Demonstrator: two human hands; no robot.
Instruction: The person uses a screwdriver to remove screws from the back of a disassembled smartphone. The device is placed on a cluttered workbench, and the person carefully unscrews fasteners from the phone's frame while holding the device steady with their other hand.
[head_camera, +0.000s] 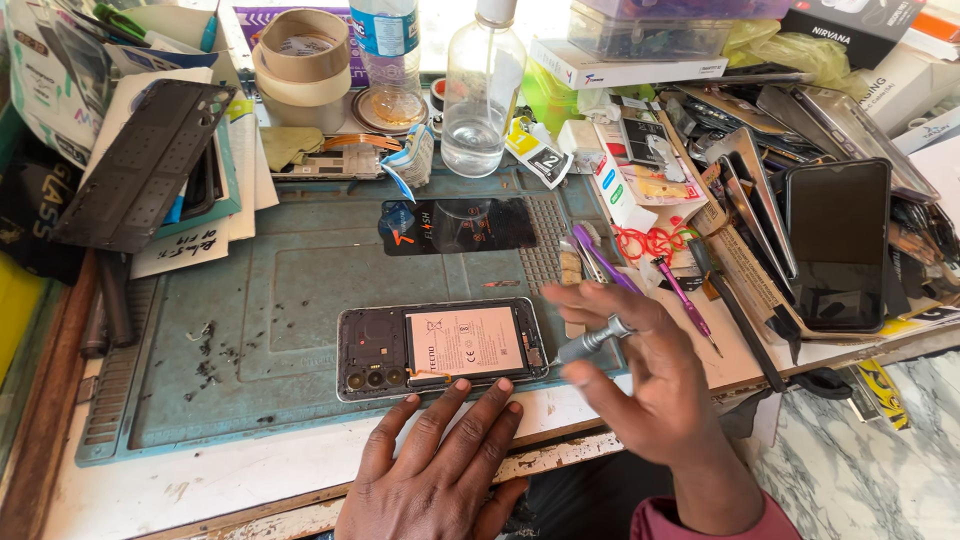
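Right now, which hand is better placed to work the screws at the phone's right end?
Right hand: it holds the screwdriver, tip beside the opened phone's right end. Left hand lies flat at the phone's lower edge, probably steadying it.

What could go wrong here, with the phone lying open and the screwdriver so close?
The screwdriver tip in the right hand sits beside the exposed battery; a slip could puncture it. The left hand only touches the opened phone's near edge, so it might slide on the blue mat.
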